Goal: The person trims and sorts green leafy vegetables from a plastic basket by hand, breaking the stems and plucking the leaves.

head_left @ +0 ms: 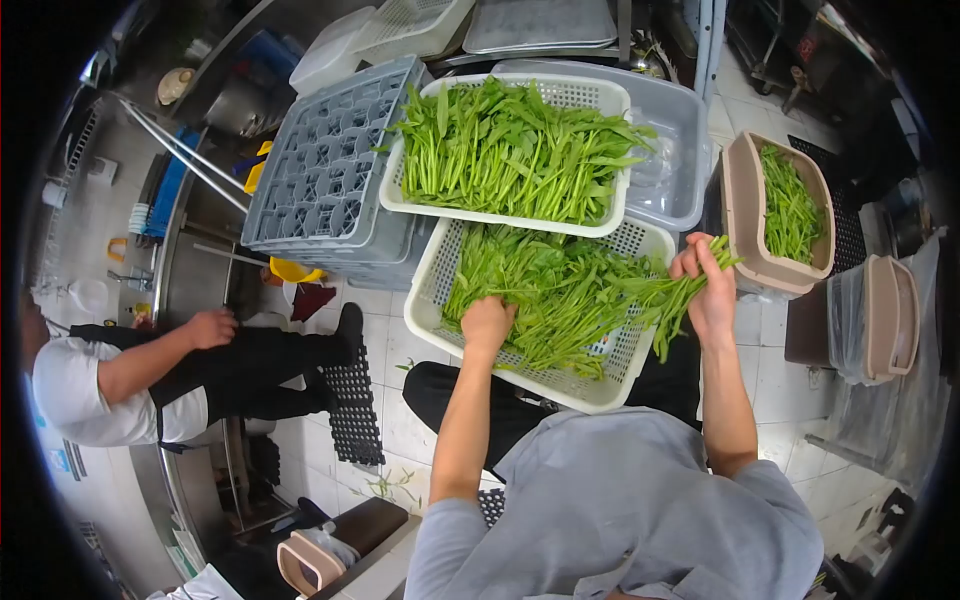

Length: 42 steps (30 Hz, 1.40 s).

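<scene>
My right hand (710, 290) is closed around a bunch of green leafy stems (668, 303) at the right side of the lower white basket (628, 385). The stem ends stick out past its fingers, and the leaves hang over the basket's edge. In the same basket, my left hand (487, 323) is closed at the left part of a loose heap of greens (550, 290); its fingertips are hidden among the leaves. Just beyond, an upper white basket (497, 213) bears greens (510, 150) lined up with their stems toward me.
Stacked grey racks (320, 170) stand at the left of the baskets, and a grey tub (685, 150) lies behind. On the right are a beige bin (740, 190) with greens and another lined bin (890, 320). A co-worker (110, 390) stands at far left.
</scene>
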Each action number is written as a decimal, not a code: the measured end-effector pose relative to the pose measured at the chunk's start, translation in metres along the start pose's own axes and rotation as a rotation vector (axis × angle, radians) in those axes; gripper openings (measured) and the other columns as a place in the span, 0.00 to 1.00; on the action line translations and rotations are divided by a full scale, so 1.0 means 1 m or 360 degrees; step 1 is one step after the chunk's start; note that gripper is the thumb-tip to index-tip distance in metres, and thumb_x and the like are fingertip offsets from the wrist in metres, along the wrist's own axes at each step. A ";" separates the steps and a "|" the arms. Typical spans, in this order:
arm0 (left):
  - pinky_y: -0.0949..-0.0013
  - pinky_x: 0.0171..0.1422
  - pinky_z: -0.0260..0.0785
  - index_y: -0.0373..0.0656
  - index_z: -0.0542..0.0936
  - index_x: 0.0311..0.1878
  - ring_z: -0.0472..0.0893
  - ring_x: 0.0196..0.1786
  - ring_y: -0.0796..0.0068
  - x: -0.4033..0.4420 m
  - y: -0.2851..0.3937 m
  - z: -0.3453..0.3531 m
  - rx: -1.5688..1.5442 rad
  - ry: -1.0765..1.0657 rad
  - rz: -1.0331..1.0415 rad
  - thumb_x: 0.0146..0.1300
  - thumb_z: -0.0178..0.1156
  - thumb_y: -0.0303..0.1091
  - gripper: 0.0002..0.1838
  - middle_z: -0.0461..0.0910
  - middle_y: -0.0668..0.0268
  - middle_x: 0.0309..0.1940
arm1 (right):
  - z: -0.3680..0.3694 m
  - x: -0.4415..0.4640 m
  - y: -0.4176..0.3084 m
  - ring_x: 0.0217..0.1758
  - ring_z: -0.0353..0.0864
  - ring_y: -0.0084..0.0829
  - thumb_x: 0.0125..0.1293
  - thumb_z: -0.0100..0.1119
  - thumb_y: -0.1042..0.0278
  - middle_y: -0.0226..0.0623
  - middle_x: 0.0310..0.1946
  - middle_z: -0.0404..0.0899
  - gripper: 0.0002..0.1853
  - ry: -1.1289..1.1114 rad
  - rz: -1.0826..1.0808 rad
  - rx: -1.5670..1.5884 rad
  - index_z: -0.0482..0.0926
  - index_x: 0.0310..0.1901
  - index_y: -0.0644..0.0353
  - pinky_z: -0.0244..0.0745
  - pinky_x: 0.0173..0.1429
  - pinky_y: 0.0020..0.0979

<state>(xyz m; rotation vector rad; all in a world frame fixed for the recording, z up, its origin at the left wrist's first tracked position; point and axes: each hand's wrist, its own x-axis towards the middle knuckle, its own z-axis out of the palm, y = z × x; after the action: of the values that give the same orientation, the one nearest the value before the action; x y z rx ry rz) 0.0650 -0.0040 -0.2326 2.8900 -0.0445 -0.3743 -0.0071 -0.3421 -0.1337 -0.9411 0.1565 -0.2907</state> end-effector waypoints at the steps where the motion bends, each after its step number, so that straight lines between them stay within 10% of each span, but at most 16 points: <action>1: 0.52 0.46 0.77 0.46 0.87 0.38 0.84 0.39 0.50 0.005 -0.002 0.009 0.0004 0.0003 0.0008 0.61 0.63 0.46 0.14 0.85 0.55 0.34 | 0.006 -0.003 0.001 0.29 0.73 0.29 0.76 0.51 0.61 0.28 0.22 0.64 0.12 0.0060 -0.0006 -0.0028 0.74 0.48 0.63 0.69 0.37 0.29; 9: 0.52 0.46 0.77 0.43 0.82 0.43 0.83 0.42 0.50 -0.009 0.006 -0.012 -0.0223 0.0445 0.0238 0.58 0.64 0.38 0.13 0.84 0.56 0.41 | -0.013 -0.014 -0.015 0.22 0.65 0.23 0.78 0.47 0.57 0.28 0.22 0.62 0.15 0.0001 0.0063 0.0066 0.73 0.50 0.62 0.63 0.30 0.27; 12: 0.53 0.52 0.75 0.45 0.79 0.53 0.82 0.48 0.50 -0.017 0.024 -0.005 -0.0295 -0.0297 0.0424 0.58 0.66 0.38 0.20 0.81 0.54 0.51 | -0.012 -0.015 -0.014 0.20 0.59 0.21 0.78 0.47 0.58 0.26 0.21 0.60 0.15 0.0012 0.0080 0.0034 0.73 0.50 0.62 0.58 0.27 0.25; 20: 0.54 0.51 0.76 0.42 0.78 0.53 0.83 0.48 0.51 -0.036 0.037 0.026 -0.0020 -0.0269 0.0440 0.56 0.70 0.40 0.23 0.84 0.55 0.42 | -0.014 -0.017 -0.024 0.20 0.59 0.20 0.78 0.48 0.59 0.26 0.19 0.60 0.14 0.0051 0.0101 -0.0056 0.74 0.48 0.63 0.56 0.25 0.24; 27: 0.73 0.44 0.72 0.36 0.85 0.46 0.81 0.36 0.78 -0.037 0.014 -0.038 -0.0955 -0.0276 0.0290 0.61 0.68 0.32 0.13 0.86 0.64 0.33 | -0.018 -0.017 -0.025 0.19 0.59 0.20 0.77 0.49 0.61 0.26 0.19 0.61 0.13 0.0096 0.0112 -0.0065 0.74 0.48 0.64 0.57 0.25 0.24; 36: 0.72 0.48 0.75 0.32 0.81 0.51 0.83 0.41 0.74 -0.060 -0.007 -0.098 -0.1800 -0.0217 0.0037 0.70 0.59 0.28 0.12 0.84 0.62 0.38 | -0.008 -0.016 -0.025 0.20 0.62 0.17 0.73 0.57 0.67 0.24 0.19 0.64 0.09 0.0014 0.0167 -0.0164 0.77 0.47 0.65 0.57 0.25 0.22; 42: 0.70 0.49 0.77 0.35 0.79 0.50 0.84 0.42 0.73 -0.068 0.010 -0.106 -0.1925 -0.0263 0.0143 0.70 0.59 0.29 0.10 0.83 0.62 0.37 | 0.042 -0.017 -0.026 0.32 0.80 0.25 0.61 0.68 0.74 0.32 0.28 0.82 0.07 -0.0456 -0.0195 -0.1206 0.85 0.41 0.65 0.73 0.38 0.26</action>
<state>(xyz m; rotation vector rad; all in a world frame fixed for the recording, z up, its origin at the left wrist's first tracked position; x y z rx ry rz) 0.0264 0.0131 -0.1136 1.6578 0.0221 -0.4183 -0.0172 -0.3193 -0.0880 -1.7352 -0.0658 -0.2043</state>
